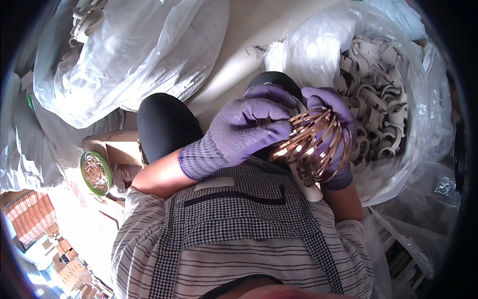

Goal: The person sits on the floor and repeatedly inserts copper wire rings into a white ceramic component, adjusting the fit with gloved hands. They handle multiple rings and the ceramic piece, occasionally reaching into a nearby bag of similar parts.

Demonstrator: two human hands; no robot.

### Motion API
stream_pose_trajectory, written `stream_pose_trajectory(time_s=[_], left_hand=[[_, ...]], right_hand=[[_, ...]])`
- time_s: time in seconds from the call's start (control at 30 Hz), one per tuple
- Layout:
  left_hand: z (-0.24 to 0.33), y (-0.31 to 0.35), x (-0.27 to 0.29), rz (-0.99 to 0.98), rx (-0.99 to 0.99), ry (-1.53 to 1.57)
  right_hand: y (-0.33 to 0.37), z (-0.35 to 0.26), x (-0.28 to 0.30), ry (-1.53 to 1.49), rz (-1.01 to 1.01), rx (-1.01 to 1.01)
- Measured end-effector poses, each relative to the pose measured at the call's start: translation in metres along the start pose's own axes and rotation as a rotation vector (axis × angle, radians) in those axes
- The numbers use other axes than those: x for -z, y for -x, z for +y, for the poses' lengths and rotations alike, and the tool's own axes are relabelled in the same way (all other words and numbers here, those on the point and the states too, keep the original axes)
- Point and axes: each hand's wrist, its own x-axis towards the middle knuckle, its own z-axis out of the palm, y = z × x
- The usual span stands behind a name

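Over my lap, my right hand [338,117], in a purple knit glove, is closed around a bunch of thin copper-coloured metal rings [318,144]. The rings fan out loosely toward the left and down. My left hand [244,132], gloved alike, has thumb and fingers pinched together against the left edge of the bunch; what sits between the fingertips is hidden. A pale rounded part [312,193] shows below the rings by my right wrist, its kind unclear.
At right, a clear plastic bag [423,144] holds many pale curved clips [381,99]. Another large plastic bag [144,55] stands far left. Beside my left knee are a cardboard box [117,144] and a green-rimmed round container [84,172] of copper-coloured pieces.
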Motion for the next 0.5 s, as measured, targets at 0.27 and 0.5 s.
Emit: stream_pose_trajectory(time_s=[0.27, 0.5], left_hand=[[-0.001, 0.013, 0.0, 0.309, 0.119, 0.418], [0.008, 0.023, -0.001, 0.552, 0.259, 0.413]], right_hand=[[0.01, 0.028, 0.004, 0.271, 0.019, 0.356], [0.023, 0.082, 0.001, 0.492, 0.306, 0.319]])
